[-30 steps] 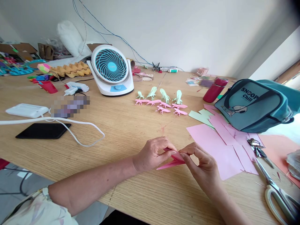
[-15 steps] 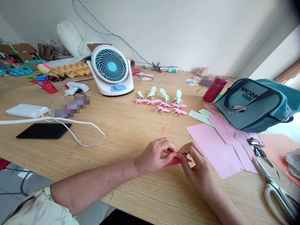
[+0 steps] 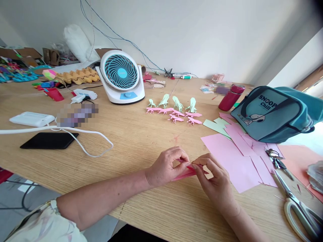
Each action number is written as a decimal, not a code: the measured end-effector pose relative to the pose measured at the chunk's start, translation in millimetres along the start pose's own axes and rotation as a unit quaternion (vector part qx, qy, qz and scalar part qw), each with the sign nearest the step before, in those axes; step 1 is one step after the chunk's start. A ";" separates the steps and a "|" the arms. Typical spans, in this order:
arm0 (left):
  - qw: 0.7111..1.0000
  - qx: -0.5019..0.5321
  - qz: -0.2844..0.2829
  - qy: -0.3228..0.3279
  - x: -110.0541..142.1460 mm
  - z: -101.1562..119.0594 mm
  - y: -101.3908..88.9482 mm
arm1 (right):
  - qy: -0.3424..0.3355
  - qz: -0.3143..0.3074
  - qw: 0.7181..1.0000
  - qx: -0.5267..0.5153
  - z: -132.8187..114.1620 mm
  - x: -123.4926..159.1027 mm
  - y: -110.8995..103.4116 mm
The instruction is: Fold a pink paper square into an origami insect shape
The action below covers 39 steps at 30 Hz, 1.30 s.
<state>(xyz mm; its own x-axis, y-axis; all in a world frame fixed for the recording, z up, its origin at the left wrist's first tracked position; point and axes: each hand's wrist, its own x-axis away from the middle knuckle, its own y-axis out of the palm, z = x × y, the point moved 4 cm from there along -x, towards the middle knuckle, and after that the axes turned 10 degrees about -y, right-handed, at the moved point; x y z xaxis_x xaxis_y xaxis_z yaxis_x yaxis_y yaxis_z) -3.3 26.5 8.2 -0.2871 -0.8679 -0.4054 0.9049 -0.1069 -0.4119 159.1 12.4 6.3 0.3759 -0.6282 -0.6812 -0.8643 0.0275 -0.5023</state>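
Note:
My left hand (image 3: 166,166) and my right hand (image 3: 214,179) meet over the wooden table (image 3: 141,141), near its front edge. Both pinch a small folded piece of pink paper (image 3: 187,172) between fingertips and thumbs. The paper is partly hidden by my fingers. Beyond it stand several finished paper figures: green ones (image 3: 176,102) in a row, pink ones (image 3: 176,114) lying just in front of them.
Pink paper sheets (image 3: 234,158) lie right of my hands, with scissors (image 3: 297,205) and keys (image 3: 275,158) further right. A teal bag (image 3: 275,112), a red bottle (image 3: 230,96), a desk fan (image 3: 121,75), a black phone (image 3: 49,140) and a white cable (image 3: 83,141) are also here.
My right hand has drawn closer to the left and the long pink point of the paper, open a second ago, is now pressed in between my fingers. The view shifted slightly.

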 end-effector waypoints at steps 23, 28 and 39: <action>0.998 0.033 0.002 -0.058 -1.1 -3.3 0.4 | 0.038 0.001 0.999 -0.017 5.9 -1.0 2.2; 0.995 0.059 -0.009 -0.084 -2.1 -3.2 0.9 | 0.034 0.009 0.999 -0.005 6.4 0.0 0.0; 0.988 0.097 -0.002 -0.121 -3.1 -7.3 0.2 | 0.036 0.006 0.999 -0.003 7.2 -1.6 -4.3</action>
<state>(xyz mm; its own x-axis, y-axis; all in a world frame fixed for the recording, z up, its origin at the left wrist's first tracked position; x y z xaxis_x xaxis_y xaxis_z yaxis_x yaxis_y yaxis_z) -4.4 32.7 3.5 -0.2281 -0.9552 -0.1884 0.9538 -0.1804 -0.2401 164.6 19.0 5.7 0.3411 -0.6820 -0.6470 -0.8707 0.0302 -0.4908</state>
